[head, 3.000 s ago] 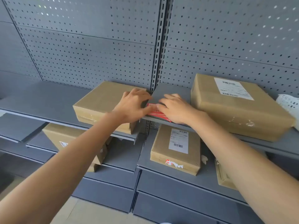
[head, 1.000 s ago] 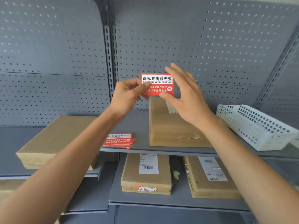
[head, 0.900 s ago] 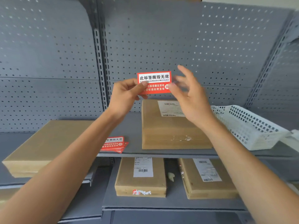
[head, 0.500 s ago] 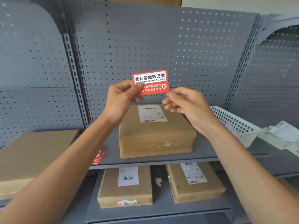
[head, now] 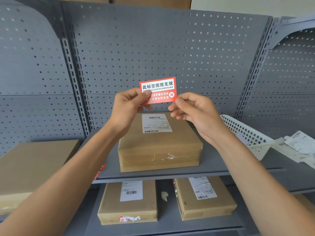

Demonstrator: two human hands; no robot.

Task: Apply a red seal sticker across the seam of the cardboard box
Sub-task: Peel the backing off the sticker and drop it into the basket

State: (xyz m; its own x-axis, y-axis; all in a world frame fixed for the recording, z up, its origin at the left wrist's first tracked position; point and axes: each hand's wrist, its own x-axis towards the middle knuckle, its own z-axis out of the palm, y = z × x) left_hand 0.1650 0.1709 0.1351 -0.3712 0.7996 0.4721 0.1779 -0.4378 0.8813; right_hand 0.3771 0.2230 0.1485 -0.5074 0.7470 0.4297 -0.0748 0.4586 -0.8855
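The sticker (head: 158, 90) is held up before the pegboard (head: 136, 53), above and apart from the box (head: 160, 147) on the shelf (head: 213, 169). The left hand (head: 127, 106) keeps its closed grip on the sticker's left edge, thumb over the print. The right hand (head: 194, 110), which half a second ago hung just below the sticker with loose fingers, has now come up to the lower right corner, its fingertips (head: 179, 101) touching or pinching that corner; which cannot be told. The view has swung right since three seconds ago, so the box now sits centred below the hands. Probable meaning: the backing is about to be peeled at that corner. The front seam (head: 160, 160) remains bare, with a white scuff; application has not begun.
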